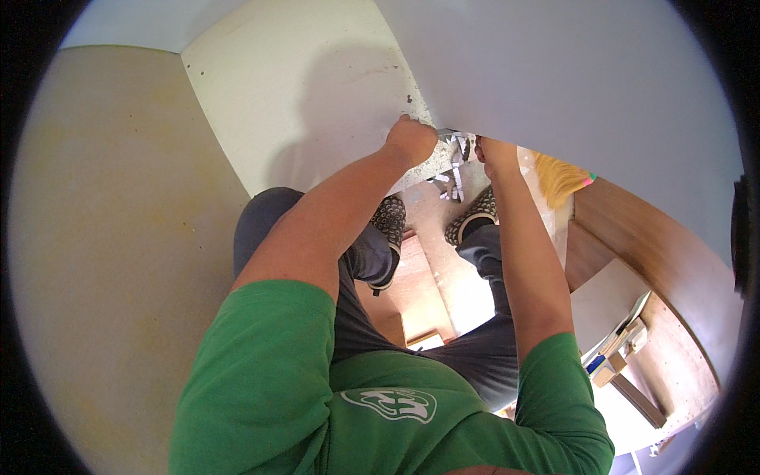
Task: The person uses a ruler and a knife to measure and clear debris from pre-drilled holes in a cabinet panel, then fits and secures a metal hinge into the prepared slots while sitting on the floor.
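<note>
My left hand is closed in a fist over the right edge of a white board, beside the large pale grey panel. What its fingers grip is hidden. Below the lower edge of that panel is my right hand, its fingers curled and partly covered by the panel. I cannot make out what it holds. Between the two hands lie torn silvery and dark strips, some hanging or lying lower down by my shoes. Pale crumbs and dark specks dot the white board's edge near my left fist.
A tan board fills the left side. Yellow broom bristles lie right of my right hand. Further right are a curved brown wooden panel and several offcuts. My patterned shoes stand on the floor below my hands.
</note>
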